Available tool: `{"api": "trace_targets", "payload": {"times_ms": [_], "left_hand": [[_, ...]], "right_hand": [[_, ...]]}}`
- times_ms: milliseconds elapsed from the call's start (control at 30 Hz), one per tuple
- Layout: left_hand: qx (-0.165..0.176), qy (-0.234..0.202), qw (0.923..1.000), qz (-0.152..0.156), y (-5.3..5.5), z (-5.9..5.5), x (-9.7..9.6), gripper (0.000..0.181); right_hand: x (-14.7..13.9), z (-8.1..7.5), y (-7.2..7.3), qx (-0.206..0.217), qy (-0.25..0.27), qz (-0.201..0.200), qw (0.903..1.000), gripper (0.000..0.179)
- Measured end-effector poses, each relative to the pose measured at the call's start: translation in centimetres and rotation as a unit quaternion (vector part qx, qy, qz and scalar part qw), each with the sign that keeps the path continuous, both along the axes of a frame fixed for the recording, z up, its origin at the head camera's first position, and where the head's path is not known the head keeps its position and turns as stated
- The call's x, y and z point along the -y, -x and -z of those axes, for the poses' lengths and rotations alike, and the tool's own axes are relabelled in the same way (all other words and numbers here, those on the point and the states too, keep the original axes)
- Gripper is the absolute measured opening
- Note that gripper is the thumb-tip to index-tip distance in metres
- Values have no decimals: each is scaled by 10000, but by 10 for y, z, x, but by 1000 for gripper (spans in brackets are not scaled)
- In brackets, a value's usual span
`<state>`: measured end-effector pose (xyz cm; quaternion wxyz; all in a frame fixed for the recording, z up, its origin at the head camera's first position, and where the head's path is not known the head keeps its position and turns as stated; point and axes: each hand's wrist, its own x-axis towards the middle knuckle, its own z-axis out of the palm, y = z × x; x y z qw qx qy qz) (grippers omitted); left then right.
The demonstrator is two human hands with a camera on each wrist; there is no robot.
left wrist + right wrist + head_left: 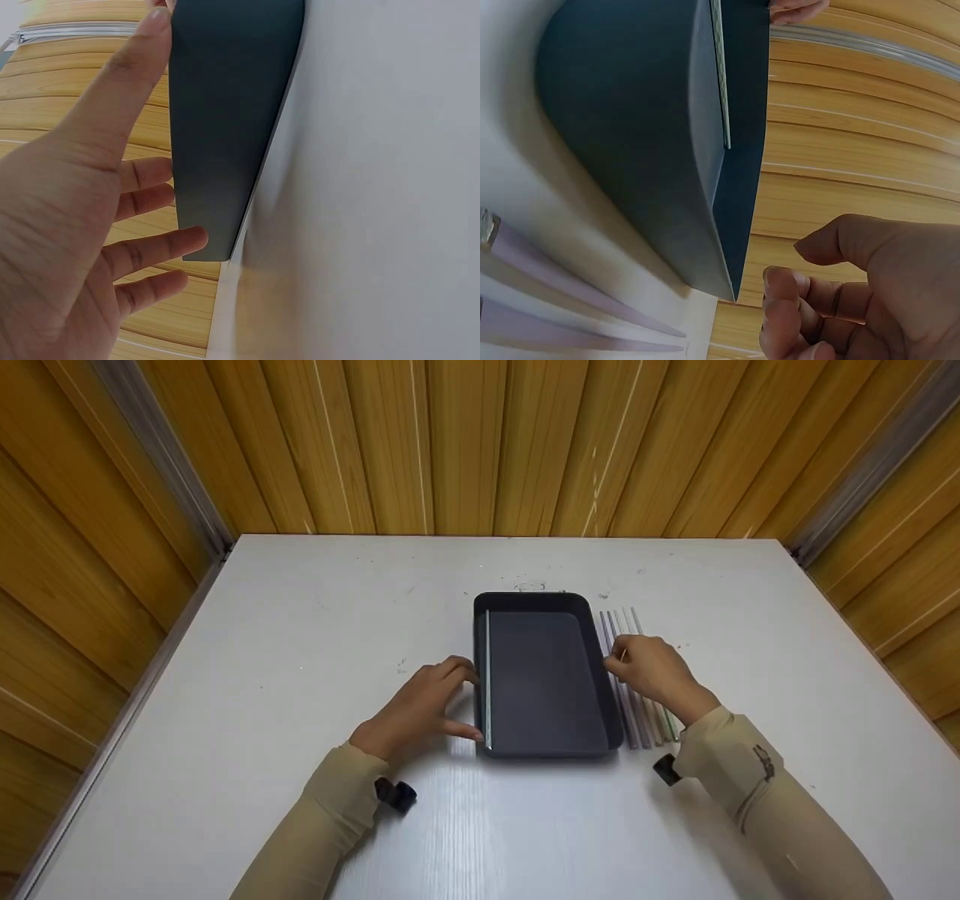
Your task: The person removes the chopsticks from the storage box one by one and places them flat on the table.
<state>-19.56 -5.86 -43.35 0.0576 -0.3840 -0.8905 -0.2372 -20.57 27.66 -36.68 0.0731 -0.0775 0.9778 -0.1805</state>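
A dark rectangular tray [544, 682] lies on the white table, with one thin pale straw-like rod [488, 682] along the inside of its left wall. My left hand [427, 701] is spread at the tray's left side, thumb near the front corner, fingers further back; in the left wrist view the thumb tip meets the tray's wall [225, 112]. Several thin rods [631, 726], lavender, clear, amber and green, lie side by side right of the tray. Above them hovers my right hand [652, 664], fingers loosely bent. The right wrist view shows nothing between thumb and fingers.
Wood-patterned panels [465, 450] rise behind the white table [337, 607] and along both sides. Two lavender rods [577, 289] lie close beside the tray's outer wall in the right wrist view. A black wrist device [395, 795] shows under the left sleeve.
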Motion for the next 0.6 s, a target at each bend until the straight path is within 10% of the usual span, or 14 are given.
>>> {"api": "trace_targets", "payload": {"times_ms": [600], "left_hand": [[23,-88,9999,98,2,0,-1,72]], "right_hand": [[25,3,-1,-254,-68,-211,9994,25]]}}
